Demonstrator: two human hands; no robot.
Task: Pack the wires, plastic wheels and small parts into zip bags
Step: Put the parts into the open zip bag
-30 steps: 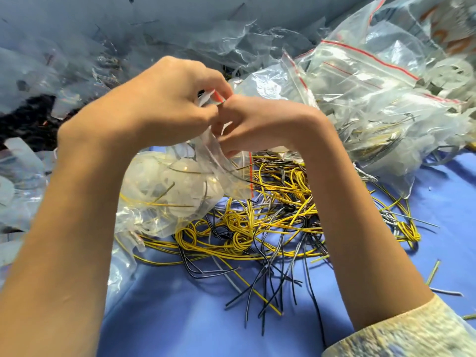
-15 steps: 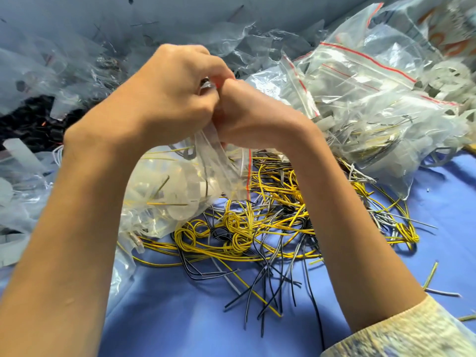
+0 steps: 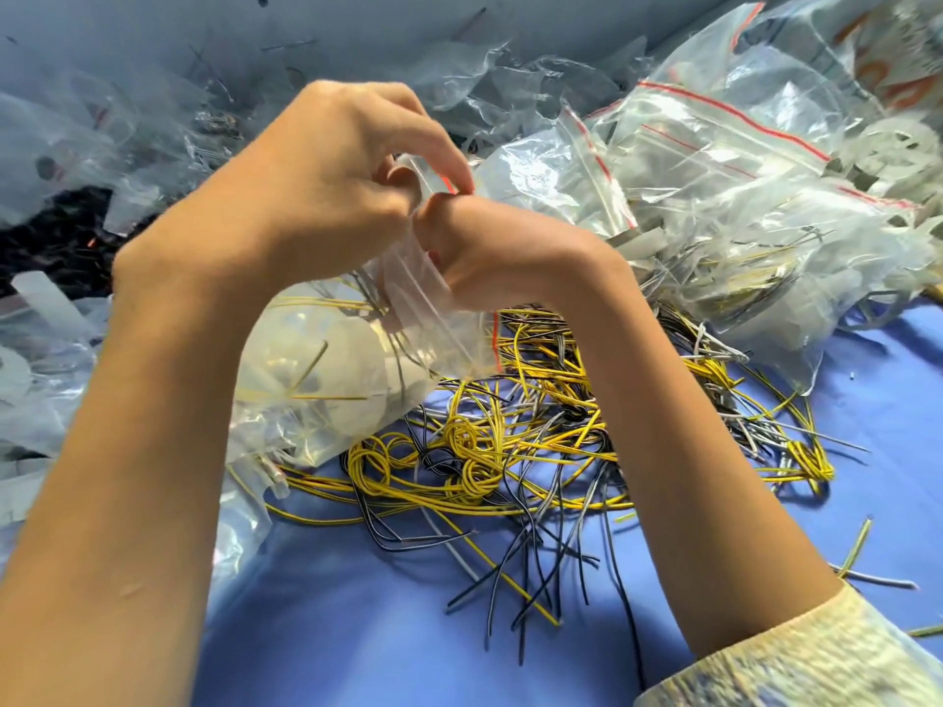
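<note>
Head view, and from my remote seat I see both hands raised together over the middle of the blue worktop (image 3: 357,630); the left hand (image 3: 326,186) has its fingers curled, thumb and forefinger pinching the top edge of a clear zip bag (image 3: 316,400); the right hand (image 3: 500,252) is knuckle to knuckle with it, fingers folded under and gripping the same bag top, though I cannot see its fingertips; the bag hangs down from the two hands toward the left, its lower end resting on the worktop; inside it I make out a few yellow strands and pale rounded pieces, too cloudy through the plastic for me to name; its red zip stripe (image 3: 495,344) shows just below the right wrist; under and in front of the bag lies a tangle of wires (image 3: 510,446), yellow, black and grey, some coiled into small loops, spreading toward the right; a pile of filled zip bags (image 3: 740,196) with red stripes sits behind and to the right of the hands, touching the far edge of the wires; crumpled clear plastic (image 3: 46,400) is heaped along the left side; one loose wire (image 3: 857,548) lies apart near the right edge; a pale patterned sleeve (image 3: 796,655) covers the right forearm at the bottom corner.
</note>
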